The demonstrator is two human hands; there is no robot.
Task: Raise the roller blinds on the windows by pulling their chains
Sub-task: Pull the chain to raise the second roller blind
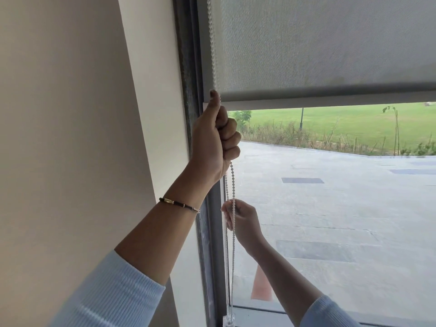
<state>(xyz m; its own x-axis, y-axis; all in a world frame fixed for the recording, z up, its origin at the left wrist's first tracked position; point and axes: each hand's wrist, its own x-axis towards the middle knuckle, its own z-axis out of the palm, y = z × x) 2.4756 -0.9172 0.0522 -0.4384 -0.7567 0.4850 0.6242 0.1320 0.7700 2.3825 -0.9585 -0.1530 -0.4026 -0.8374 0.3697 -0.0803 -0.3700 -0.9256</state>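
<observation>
Your left hand [215, 135] is fisted around the chain [232, 185] high up, thumb pointing upward, level with the bottom bar [330, 100] of the blind [330, 43]. Your right hand [243, 220] sits well below it, fingers pinched on the same chain. Both are closed on it; neither is spread.

The chain runs almost straight up and down along the frame [188, 67], just right of your left wrist. Above your left fist it climbs beside the blind's edge and out of view; below your right hand two strands drop to a small holder [228, 320] near the sill. I cannot tell which strand each hand grips.

The pull lies along that vertical line. Your left hand is the upper one, with room to travel downward toward your right, so it looks best placed for the next stroke. The blind is partly raised, its bar only a little above your left fist.
</observation>
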